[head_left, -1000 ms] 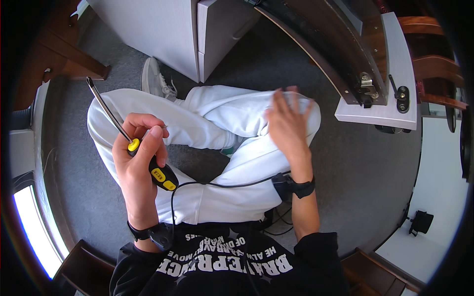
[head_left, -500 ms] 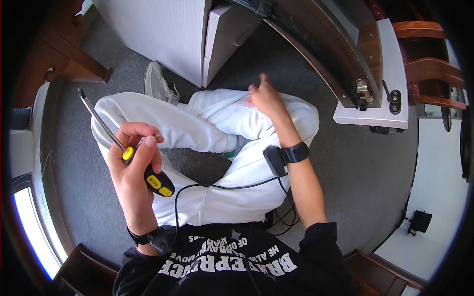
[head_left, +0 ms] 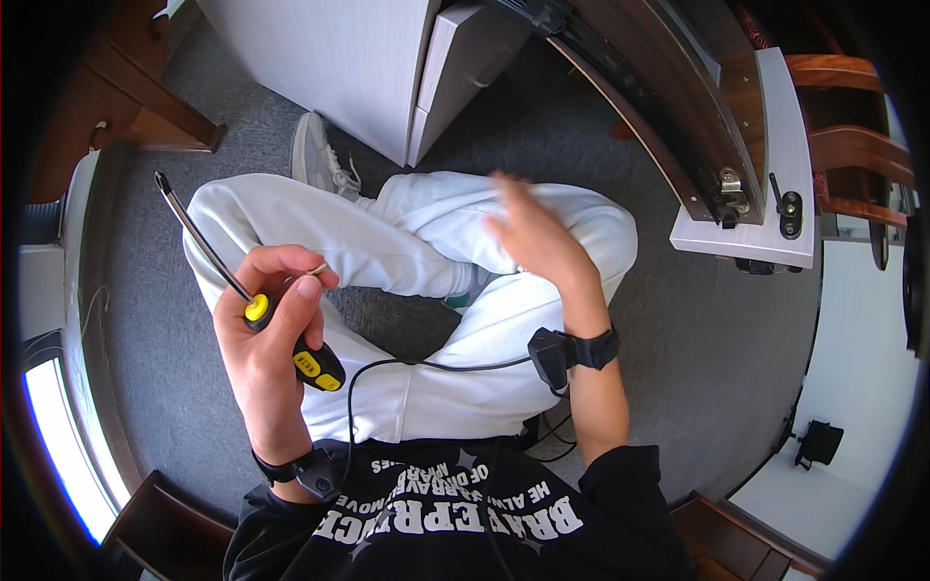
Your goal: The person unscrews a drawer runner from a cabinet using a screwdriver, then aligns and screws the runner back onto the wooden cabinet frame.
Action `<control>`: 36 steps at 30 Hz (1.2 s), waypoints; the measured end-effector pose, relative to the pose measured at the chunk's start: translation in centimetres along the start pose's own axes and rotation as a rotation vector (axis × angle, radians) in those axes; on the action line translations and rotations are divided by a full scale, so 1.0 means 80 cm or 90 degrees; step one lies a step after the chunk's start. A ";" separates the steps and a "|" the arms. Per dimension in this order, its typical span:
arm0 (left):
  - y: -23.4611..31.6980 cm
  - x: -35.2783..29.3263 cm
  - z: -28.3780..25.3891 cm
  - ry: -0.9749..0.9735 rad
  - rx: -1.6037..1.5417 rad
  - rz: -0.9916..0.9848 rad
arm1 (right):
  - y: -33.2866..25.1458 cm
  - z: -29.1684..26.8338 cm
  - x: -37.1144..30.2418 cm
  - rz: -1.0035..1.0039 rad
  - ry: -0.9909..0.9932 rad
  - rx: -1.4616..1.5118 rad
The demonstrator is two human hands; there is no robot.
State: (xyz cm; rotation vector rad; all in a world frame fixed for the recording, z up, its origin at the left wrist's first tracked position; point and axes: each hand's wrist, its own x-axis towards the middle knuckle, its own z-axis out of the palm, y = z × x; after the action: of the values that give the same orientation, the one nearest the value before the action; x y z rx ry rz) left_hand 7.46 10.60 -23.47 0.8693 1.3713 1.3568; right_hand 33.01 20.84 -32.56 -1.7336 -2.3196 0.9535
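Observation:
My left hand (head_left: 260, 344) is closed around a screwdriver (head_left: 308, 363) with a black and yellow handle. Its long metal shaft slants up and left, past my knee. Between that hand's thumb and index finger is a small, light metal piece (head_left: 317, 271), too small to identify surely. My right hand (head_left: 535, 234) is over my white-trousered right leg, thumb apart from the fingers and nothing visible in it. Motion blurs its fingertips. Beyond it, to the right, stands a dark board (head_left: 693, 145) with a black rail and a metal fitting (head_left: 732, 184) at its lower end.
A pale cabinet (head_left: 320, 58) stands ahead, beside a partly visible drawer front (head_left: 465, 77). At the right, a light panel (head_left: 746, 242) carries a black fitting (head_left: 790, 213). Wooden chairs (head_left: 852, 145) are behind it. A black cable (head_left: 436, 366) crosses my lap between the wrist devices.
My right hand has turned and shifted slightly over the leg, its fingers now pointing more to the left. The left hand keeps the screwdriver, its fingertips raised a little.

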 end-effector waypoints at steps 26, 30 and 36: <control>0.000 -0.009 0.123 -0.265 -0.006 -0.017 | 0.016 -0.074 -0.141 -0.165 0.375 0.915; 0.002 -0.007 0.139 -0.282 -0.034 0.014 | 0.012 -0.077 -0.140 -0.120 0.402 0.917; 0.009 0.000 0.166 -0.275 -0.094 0.026 | 0.007 -0.077 -0.141 -0.087 0.419 0.860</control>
State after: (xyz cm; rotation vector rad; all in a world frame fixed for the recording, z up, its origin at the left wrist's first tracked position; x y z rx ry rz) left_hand 20.00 14.36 -21.34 1.0226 0.9145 1.1964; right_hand 40.03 13.47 -24.71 -0.9891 -0.8786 1.1935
